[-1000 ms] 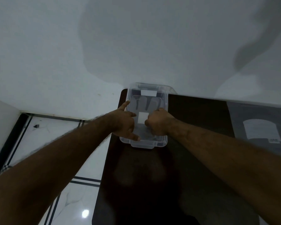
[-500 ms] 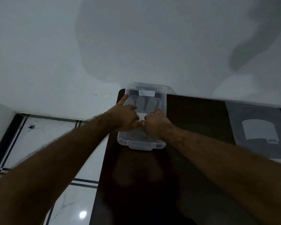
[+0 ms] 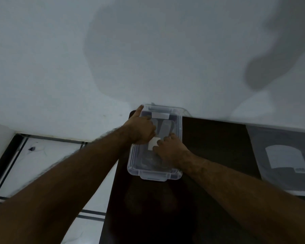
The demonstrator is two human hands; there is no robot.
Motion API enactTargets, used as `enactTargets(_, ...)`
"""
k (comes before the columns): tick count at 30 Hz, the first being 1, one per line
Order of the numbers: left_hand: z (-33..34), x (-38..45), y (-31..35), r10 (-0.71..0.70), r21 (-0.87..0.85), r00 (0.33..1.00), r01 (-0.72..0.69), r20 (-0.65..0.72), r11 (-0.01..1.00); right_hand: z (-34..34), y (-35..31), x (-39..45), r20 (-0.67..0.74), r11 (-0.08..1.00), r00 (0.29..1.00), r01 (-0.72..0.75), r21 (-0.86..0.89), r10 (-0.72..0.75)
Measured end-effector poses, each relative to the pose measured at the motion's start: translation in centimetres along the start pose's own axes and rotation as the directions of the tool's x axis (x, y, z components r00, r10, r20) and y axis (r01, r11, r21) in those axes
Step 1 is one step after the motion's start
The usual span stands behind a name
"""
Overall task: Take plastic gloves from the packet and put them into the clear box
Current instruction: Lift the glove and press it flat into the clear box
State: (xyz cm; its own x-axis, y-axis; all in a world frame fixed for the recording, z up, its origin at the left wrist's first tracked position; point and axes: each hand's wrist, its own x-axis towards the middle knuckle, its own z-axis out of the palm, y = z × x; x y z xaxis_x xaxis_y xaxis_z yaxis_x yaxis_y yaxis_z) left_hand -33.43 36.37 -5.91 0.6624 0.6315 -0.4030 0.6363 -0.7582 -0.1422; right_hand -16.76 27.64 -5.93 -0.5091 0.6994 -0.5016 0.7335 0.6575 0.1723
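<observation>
A clear plastic box [image 3: 154, 177] stands at the far left corner of a dark table [image 3: 213, 148], against the wall. Inside it lie translucent plastic gloves [image 3: 164, 128] with a small white label [image 3: 152, 145] on them. My left hand [image 3: 141, 131] is inside the box over the gloves, fingers curled and thumb pointing at the box's far left corner. My right hand [image 3: 172, 150] is beside it in the box, with bent fingertips on the gloves at the white label. The grey glove packet [image 3: 285, 160] lies flat on the table at the far right.
A white wall [image 3: 148, 50] rises right behind the table. To the left, the table edge drops to a glossy white tiled floor [image 3: 42, 159] with dark border lines. A white strip shows on the box's far wall.
Both hands have pushed further into the box, towards the wall, with the gloves and white label under them. The left thumb now reaches the box's far left corner.
</observation>
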Motion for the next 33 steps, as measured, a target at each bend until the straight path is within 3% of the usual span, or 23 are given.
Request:
enactTargets(7, -0.3, 2.2, -0.4, -0.045, 0.114, 0.992, 0.032, 0.116, 0.993, 0.4, -0.4, 0.1, -0.003, 0.996, 0.997, 0.082, -0.017, -0.082)
enactTargets(12, 0.3, 1.8, -0.2, -0.091, 0.112, 0.992, 0.081, 0.087, 0.99, 0.5, -0.1, 0.5, -0.012, 0.996, 0.996, 0.09, 0.022, -0.089)
enactTargets(16, 0.5, 0.9, 0.2, -0.113, 0.06, 0.994, 0.112, 0.013, 0.992, 0.3, 1.4, 1.6, -0.108, 0.989, 0.993, -0.022, 0.144, 0.038)
enactTargets(18, 0.7, 0.3, 0.9, -0.095, 0.095, 0.995, 0.091, 0.043, 0.991, -0.1, 2.7, 2.4, -0.112, 0.976, 0.987, -0.091, 0.197, 0.115)
enactTargets(24, 2.2, -1.2, 3.4, -0.039, 0.146, 0.992, 0.021, 0.122, 0.989, -0.7, 5.0, 5.1, 0.028, 0.961, 0.979, -0.204, 0.185, 0.202)
enactTargets(33, 2.3, -2.1, 4.4, -0.095, 0.098, 0.984, 0.081, 0.15, 0.992, -1.9, 4.3, 3.2, -0.028, 0.967, 0.969, -0.241, 0.088, 0.244)
